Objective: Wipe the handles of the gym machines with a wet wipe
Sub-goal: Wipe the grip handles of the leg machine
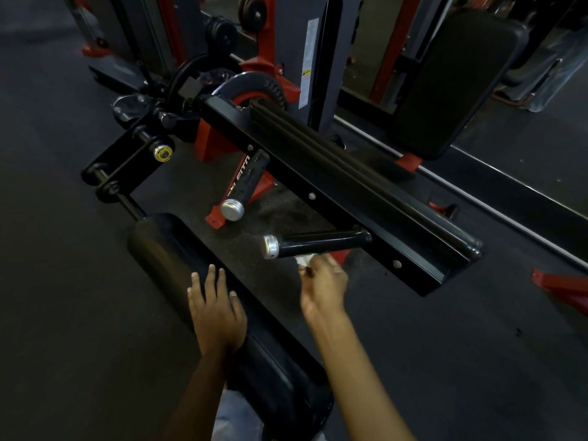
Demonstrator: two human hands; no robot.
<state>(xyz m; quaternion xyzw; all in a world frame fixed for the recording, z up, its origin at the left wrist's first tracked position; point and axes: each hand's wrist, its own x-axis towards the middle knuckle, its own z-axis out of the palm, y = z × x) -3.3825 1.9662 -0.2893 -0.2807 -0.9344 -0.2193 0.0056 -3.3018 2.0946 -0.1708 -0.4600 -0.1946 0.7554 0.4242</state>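
Our right hand pinches a small white wet wipe in curled fingers, just under the near handle, touching or nearly touching its underside. Our left hand rests flat, fingers straight, on the black roller pad. A second handle juts from the same black bar further along, well apart from the wipe. We judge the wipe soft, light and limp, so it should be bunched and wrapped round the grip. The handles look rigid and glossy, probably slick when damp; we take hold around the black sleeve, short of the metal cap.
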